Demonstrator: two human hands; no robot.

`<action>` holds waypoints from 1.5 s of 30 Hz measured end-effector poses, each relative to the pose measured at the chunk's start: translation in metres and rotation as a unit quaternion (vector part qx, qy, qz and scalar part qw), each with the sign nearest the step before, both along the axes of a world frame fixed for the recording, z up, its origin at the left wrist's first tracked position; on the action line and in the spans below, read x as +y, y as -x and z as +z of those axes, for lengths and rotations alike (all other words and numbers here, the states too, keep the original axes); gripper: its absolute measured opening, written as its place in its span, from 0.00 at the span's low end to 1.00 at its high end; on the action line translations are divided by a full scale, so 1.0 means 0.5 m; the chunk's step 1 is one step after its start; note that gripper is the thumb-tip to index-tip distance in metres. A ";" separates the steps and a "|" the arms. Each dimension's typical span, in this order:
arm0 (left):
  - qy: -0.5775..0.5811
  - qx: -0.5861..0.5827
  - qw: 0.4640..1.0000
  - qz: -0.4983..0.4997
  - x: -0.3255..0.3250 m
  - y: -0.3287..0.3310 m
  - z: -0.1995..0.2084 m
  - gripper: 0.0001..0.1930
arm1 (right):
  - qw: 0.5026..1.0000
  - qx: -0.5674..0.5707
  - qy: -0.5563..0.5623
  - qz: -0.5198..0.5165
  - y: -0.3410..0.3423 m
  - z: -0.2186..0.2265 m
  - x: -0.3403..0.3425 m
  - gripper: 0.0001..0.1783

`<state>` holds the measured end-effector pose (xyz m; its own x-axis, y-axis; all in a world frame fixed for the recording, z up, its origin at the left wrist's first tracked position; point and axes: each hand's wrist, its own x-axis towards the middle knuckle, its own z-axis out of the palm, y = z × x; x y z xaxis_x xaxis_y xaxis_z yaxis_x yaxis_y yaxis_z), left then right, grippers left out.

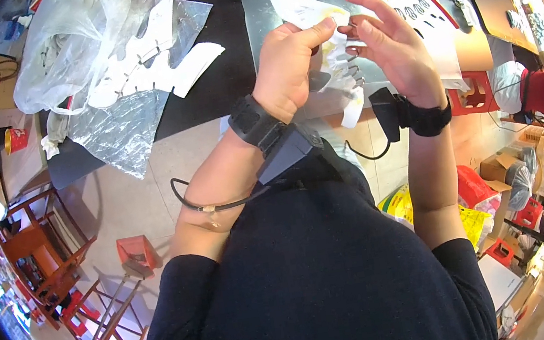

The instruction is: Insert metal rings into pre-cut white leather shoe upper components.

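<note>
Apparently Partway

The left hand [288, 63] is pinching the white scalloped piece [336, 58] above the table [224, 23]; the right hand [397, 48] is curling its fingers alongside, grip indiscernible. Dark clips [356, 69] are already lining its lower edge; higher up, work is seemingly remaining.

Wearer's attire: black short-sleeved shirt [342, 271]; black left wrist strap [252, 125] with angular black housing [290, 153] and dark cable [235, 204]; black right wrist strap [426, 118], similarly boxed and cabled.
</note>
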<state>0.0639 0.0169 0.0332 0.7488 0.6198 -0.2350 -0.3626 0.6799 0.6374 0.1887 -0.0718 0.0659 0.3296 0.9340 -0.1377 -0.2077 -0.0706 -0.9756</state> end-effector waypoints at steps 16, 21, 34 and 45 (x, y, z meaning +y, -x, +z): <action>0.059 -0.001 0.998 0.008 -0.019 0.011 -0.018 0.10 | 0.998 -0.032 0.052 0.002 0.005 -0.017 0.012 0.24; 0.037 -0.052 0.998 0.023 -0.019 0.018 -0.030 0.12 | 0.997 -0.043 0.026 0.056 -0.002 -0.022 0.011 0.24; 0.093 -0.042 0.995 0.001 -0.014 0.022 -0.059 0.14 | 0.999 -0.047 0.019 0.018 0.015 -0.040 0.012 0.25; 0.048 -0.025 0.998 0.040 -0.024 0.022 -0.041 0.13 | 0.997 -0.073 0.027 0.028 0.025 -0.040 0.028 0.23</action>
<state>0.0528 0.0047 0.0128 0.7099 0.6545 -0.2601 -0.4484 0.7048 0.5497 0.1763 -0.0579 0.0457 0.2972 0.9441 -0.1427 -0.0572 -0.1316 -0.9897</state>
